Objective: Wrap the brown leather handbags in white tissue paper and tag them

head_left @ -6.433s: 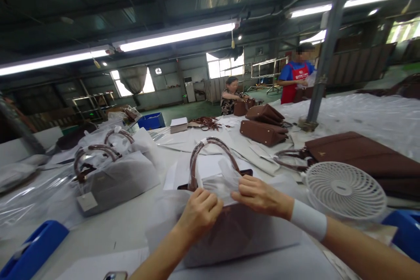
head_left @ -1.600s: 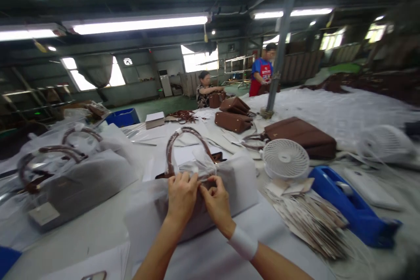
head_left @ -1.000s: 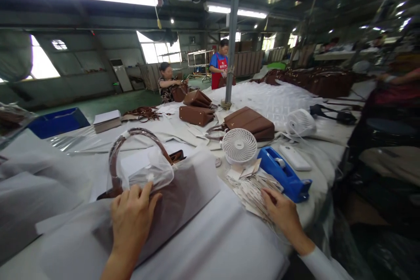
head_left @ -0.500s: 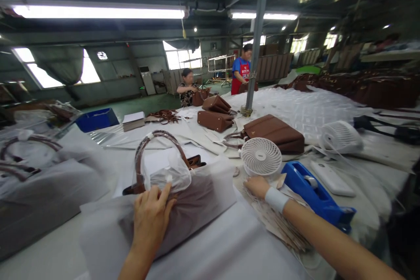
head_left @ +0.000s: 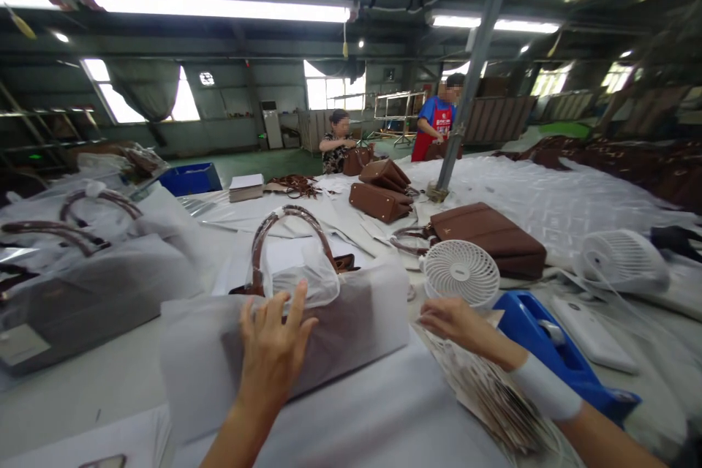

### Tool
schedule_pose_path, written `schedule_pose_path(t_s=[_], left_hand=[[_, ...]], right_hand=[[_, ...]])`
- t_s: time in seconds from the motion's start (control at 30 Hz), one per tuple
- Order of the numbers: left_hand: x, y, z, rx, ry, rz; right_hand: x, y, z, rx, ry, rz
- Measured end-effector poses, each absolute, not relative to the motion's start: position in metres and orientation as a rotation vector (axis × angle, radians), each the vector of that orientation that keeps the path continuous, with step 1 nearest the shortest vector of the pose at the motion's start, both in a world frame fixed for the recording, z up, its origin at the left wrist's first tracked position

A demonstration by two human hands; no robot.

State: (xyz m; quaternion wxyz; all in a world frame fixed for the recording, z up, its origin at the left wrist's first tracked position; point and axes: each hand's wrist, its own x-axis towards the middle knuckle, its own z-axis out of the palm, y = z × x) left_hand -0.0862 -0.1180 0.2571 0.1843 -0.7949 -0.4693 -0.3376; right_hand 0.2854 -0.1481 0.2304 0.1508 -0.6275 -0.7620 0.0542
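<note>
A brown handbag [head_left: 340, 336] wrapped in thin white paper stands in front of me, its arched handle [head_left: 296, 213] covered in clear film. My left hand [head_left: 277, 340] rests on the bag's near side below the handle, fingers spread. To the right, my right hand [head_left: 461, 325], with a white band at the wrist, is over a stack of paper tags [head_left: 493, 395]. Its fingers are close together near the stack's far end, and whether they pinch a tag is too small to tell. Just behind that hand is a round white fan [head_left: 461, 272].
A blue tape dispenser [head_left: 548, 340] and a white device [head_left: 595, 333] lie at the right. Another wrapped bag [head_left: 110, 300] stands left. Brown bags [head_left: 488, 238] lie farther back, near a metal post [head_left: 477, 66]. Two people work beyond the table.
The view has turned left, so the scene sits farther right. My left hand's fingers have lifted and spread slightly. My right hand has shifted over the near part of the tags.
</note>
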Motion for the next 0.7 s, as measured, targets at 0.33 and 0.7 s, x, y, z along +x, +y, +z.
schedule_pose_path(t_s=[0.33, 0.7], left_hand=[[-0.049, -0.172, 0.244, -3.633, -1.796, -1.511], [-0.080, -0.164, 0.228, -3.296, -1.671, -2.032]], right_hand=[[0.173, -0.184, 0.286, -1.291, -1.610, 1.171], [0.162, -0.177, 0.253, -1.370, -1.552, 1.280]])
